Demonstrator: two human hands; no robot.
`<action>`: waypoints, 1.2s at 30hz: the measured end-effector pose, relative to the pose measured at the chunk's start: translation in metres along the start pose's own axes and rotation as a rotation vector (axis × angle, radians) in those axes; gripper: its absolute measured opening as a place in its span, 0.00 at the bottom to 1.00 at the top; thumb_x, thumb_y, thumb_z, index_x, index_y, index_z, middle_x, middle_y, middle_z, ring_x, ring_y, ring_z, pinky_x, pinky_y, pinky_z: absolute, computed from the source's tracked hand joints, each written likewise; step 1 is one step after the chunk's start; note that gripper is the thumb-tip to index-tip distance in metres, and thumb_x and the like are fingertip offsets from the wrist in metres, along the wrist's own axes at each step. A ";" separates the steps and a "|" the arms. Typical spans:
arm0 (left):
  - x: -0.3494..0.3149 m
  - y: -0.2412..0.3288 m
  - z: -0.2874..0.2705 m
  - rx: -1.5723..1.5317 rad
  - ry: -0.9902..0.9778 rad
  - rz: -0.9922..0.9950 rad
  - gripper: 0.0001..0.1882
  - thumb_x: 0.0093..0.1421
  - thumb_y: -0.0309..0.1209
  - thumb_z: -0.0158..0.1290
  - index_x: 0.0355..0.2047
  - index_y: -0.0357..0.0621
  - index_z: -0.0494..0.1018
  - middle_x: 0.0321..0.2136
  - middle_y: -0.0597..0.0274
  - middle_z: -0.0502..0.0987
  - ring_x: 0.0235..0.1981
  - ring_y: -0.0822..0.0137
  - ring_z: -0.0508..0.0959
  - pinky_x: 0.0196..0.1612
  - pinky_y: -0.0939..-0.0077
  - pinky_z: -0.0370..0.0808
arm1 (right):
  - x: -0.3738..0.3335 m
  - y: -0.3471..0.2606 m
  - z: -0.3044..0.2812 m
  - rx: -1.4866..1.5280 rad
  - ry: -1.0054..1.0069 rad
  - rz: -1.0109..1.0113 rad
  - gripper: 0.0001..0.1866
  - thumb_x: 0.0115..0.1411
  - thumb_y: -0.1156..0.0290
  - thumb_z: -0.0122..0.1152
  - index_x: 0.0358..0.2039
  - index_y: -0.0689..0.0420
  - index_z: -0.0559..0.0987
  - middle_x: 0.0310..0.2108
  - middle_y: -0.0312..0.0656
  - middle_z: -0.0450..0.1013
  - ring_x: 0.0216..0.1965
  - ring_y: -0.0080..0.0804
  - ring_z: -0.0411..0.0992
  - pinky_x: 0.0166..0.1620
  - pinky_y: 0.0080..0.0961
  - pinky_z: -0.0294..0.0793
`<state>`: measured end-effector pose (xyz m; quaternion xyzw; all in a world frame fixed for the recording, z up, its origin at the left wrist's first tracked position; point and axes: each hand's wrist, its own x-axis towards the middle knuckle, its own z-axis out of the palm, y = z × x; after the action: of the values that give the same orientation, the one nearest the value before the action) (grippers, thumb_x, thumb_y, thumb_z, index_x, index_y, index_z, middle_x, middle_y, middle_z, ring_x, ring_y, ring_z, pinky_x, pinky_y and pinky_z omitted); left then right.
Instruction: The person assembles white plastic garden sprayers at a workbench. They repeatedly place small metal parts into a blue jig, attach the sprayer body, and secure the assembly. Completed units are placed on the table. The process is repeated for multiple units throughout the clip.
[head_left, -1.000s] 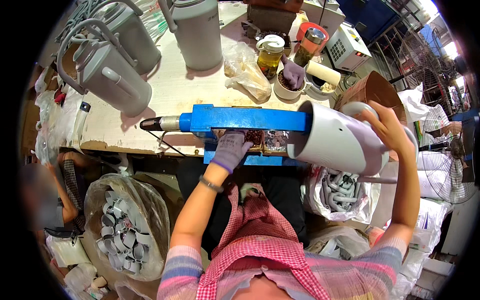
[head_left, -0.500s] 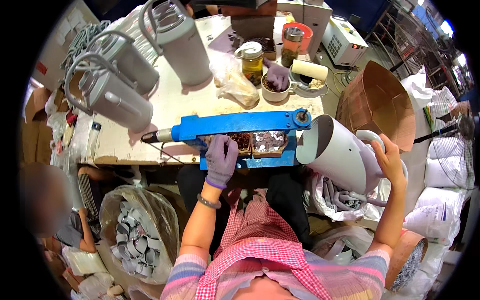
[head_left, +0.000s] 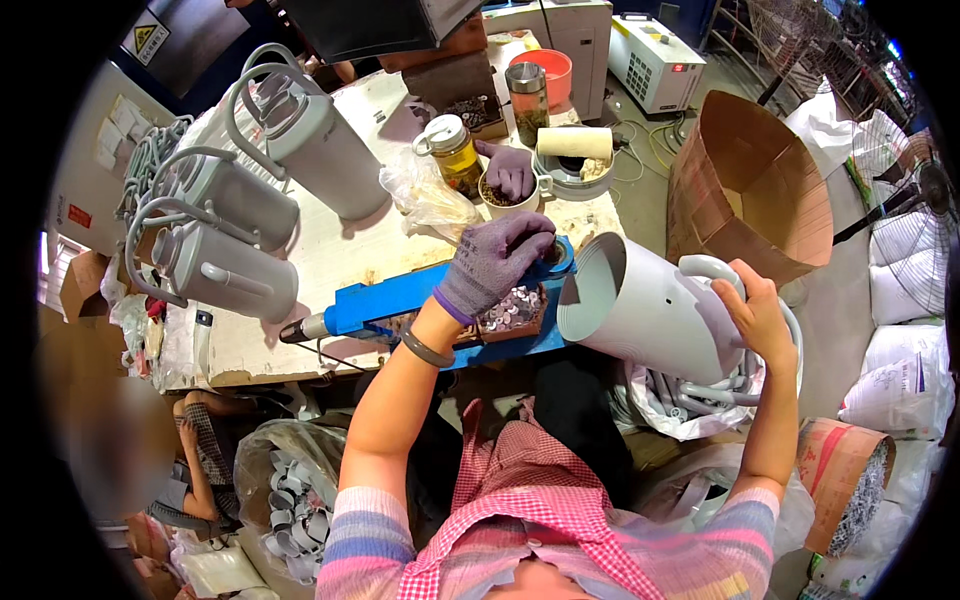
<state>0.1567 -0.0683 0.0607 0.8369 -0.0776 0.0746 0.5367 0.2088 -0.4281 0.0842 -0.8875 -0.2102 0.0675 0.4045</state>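
My left hand [head_left: 495,265], in a purple-grey glove, is at the right end of a blue metal arm fixture [head_left: 385,300]. Its fingers are pinched over the round fitting there; whatever they hold is too small to make out. My bare right hand [head_left: 757,312] grips the curved handle [head_left: 712,268] of a grey kettle body [head_left: 645,305]. That body lies tilted on its side, its wide open end facing the fixture's tip but apart from it. Beneath the blue arm sits a small box of metal washers [head_left: 518,308], partly covered by my left hand.
Grey kettles [head_left: 315,150] stand at the table's left. Farther back are a jar of yellow liquid [head_left: 455,160], a cup with a spare glove [head_left: 510,175] and a plastic bag [head_left: 425,190]. A cardboard box [head_left: 745,190] stands at right; a bag of grey parts [head_left: 295,510] is lower left.
My left hand has risen from the small boxes to the right end of the blue arm. The kettle body stays in my right hand, slightly left of before. The whole view has turned slightly.
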 end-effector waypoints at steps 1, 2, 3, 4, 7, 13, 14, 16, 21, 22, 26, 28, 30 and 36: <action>0.003 0.004 -0.003 0.086 -0.034 0.044 0.08 0.63 0.26 0.55 0.42 0.36 0.76 0.33 0.59 0.80 0.34 0.70 0.80 0.40 0.76 0.77 | 0.001 0.001 0.001 0.000 -0.002 -0.002 0.15 0.63 0.63 0.60 0.35 0.64 0.76 0.21 0.48 0.71 0.22 0.29 0.67 0.30 0.28 0.69; 0.006 0.009 -0.006 0.171 -0.067 0.088 0.08 0.63 0.26 0.56 0.41 0.37 0.76 0.33 0.57 0.80 0.33 0.67 0.81 0.40 0.75 0.77 | 0.002 0.003 0.002 -0.001 -0.005 -0.004 0.15 0.63 0.63 0.61 0.35 0.64 0.76 0.21 0.48 0.72 0.22 0.29 0.68 0.30 0.28 0.69; 0.009 0.012 -0.009 0.255 -0.099 0.131 0.08 0.62 0.26 0.56 0.41 0.38 0.76 0.32 0.55 0.80 0.33 0.64 0.81 0.40 0.73 0.77 | 0.002 0.004 0.003 -0.002 -0.010 -0.007 0.15 0.63 0.63 0.61 0.35 0.64 0.76 0.21 0.48 0.72 0.22 0.29 0.68 0.30 0.29 0.69; 0.010 0.014 -0.012 0.322 -0.122 0.176 0.09 0.62 0.27 0.56 0.41 0.38 0.76 0.33 0.54 0.80 0.33 0.61 0.81 0.40 0.71 0.77 | 0.004 0.004 0.003 -0.008 -0.010 -0.010 0.15 0.63 0.62 0.61 0.35 0.64 0.76 0.21 0.48 0.72 0.23 0.29 0.68 0.30 0.29 0.69; 0.014 0.019 -0.017 0.510 -0.205 0.262 0.10 0.61 0.27 0.56 0.43 0.39 0.76 0.35 0.51 0.80 0.35 0.53 0.81 0.40 0.66 0.77 | 0.008 0.004 0.004 -0.013 -0.007 -0.022 0.15 0.62 0.62 0.61 0.35 0.64 0.76 0.21 0.48 0.72 0.23 0.29 0.68 0.30 0.29 0.69; 0.007 0.011 -0.020 0.452 -0.024 0.480 0.18 0.59 0.27 0.58 0.50 0.41 0.74 0.39 0.52 0.80 0.35 0.52 0.80 0.42 0.65 0.77 | 0.012 0.005 0.009 -0.007 0.000 -0.038 0.15 0.63 0.62 0.61 0.34 0.64 0.75 0.18 0.44 0.65 0.21 0.24 0.60 0.27 0.26 0.65; -0.010 0.017 -0.021 0.411 0.004 0.301 0.18 0.58 0.27 0.59 0.50 0.42 0.75 0.40 0.53 0.80 0.34 0.52 0.80 0.42 0.66 0.77 | 0.009 0.006 0.009 -0.013 0.000 -0.025 0.15 0.63 0.62 0.60 0.34 0.63 0.75 0.18 0.44 0.65 0.21 0.24 0.60 0.27 0.26 0.65; -0.052 0.035 -0.024 0.322 0.047 -0.042 0.19 0.57 0.27 0.60 0.50 0.42 0.75 0.40 0.54 0.80 0.33 0.54 0.81 0.42 0.66 0.78 | 0.003 0.012 0.006 -0.025 0.016 0.009 0.15 0.63 0.62 0.60 0.35 0.63 0.75 0.18 0.43 0.65 0.21 0.24 0.60 0.27 0.26 0.65; -0.100 -0.073 0.011 0.988 -0.209 -0.353 0.13 0.61 0.40 0.55 0.43 0.53 0.79 0.33 0.55 0.81 0.36 0.55 0.81 0.41 0.66 0.77 | 0.002 0.011 0.012 -0.002 0.017 0.035 0.15 0.63 0.62 0.60 0.35 0.63 0.74 0.18 0.44 0.64 0.21 0.25 0.59 0.27 0.26 0.64; -0.101 -0.106 0.017 1.093 -0.242 -0.470 0.13 0.61 0.43 0.53 0.43 0.55 0.79 0.34 0.55 0.82 0.36 0.54 0.81 0.41 0.65 0.77 | 0.004 0.009 0.014 0.002 0.030 0.018 0.15 0.63 0.62 0.60 0.35 0.63 0.74 0.18 0.44 0.64 0.21 0.25 0.59 0.27 0.26 0.64; -0.106 -0.124 0.025 0.934 0.057 -0.280 0.13 0.61 0.46 0.53 0.40 0.57 0.80 0.34 0.57 0.82 0.35 0.55 0.81 0.39 0.64 0.76 | -0.006 -0.002 0.012 -0.040 0.011 0.014 0.14 0.64 0.63 0.59 0.34 0.63 0.74 0.18 0.42 0.62 0.21 0.24 0.57 0.26 0.26 0.62; -0.112 -0.120 0.019 0.796 0.093 -0.263 0.13 0.60 0.46 0.53 0.39 0.58 0.81 0.33 0.58 0.82 0.34 0.56 0.81 0.38 0.64 0.76 | -0.010 0.002 0.014 -0.044 0.025 -0.007 0.13 0.65 0.65 0.58 0.33 0.63 0.72 0.17 0.37 0.59 0.21 0.19 0.56 0.25 0.23 0.59; -0.115 -0.107 0.013 0.941 0.003 -0.372 0.13 0.60 0.44 0.55 0.38 0.54 0.82 0.30 0.55 0.82 0.32 0.57 0.81 0.37 0.63 0.76 | -0.012 0.002 0.014 -0.052 0.056 -0.002 0.14 0.64 0.62 0.59 0.34 0.63 0.74 0.17 0.43 0.62 0.21 0.24 0.58 0.26 0.26 0.62; -0.108 -0.015 0.005 0.348 0.219 0.131 0.10 0.56 0.31 0.60 0.38 0.44 0.82 0.27 0.57 0.81 0.28 0.58 0.79 0.33 0.67 0.75 | -0.012 0.005 0.008 -0.067 0.058 0.004 0.15 0.63 0.61 0.60 0.35 0.63 0.74 0.17 0.46 0.63 0.19 0.28 0.58 0.26 0.28 0.63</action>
<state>0.0542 -0.0609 0.0233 0.8969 -0.0589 0.2121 0.3835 0.1972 -0.4310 0.0744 -0.9025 -0.1989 0.0355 0.3804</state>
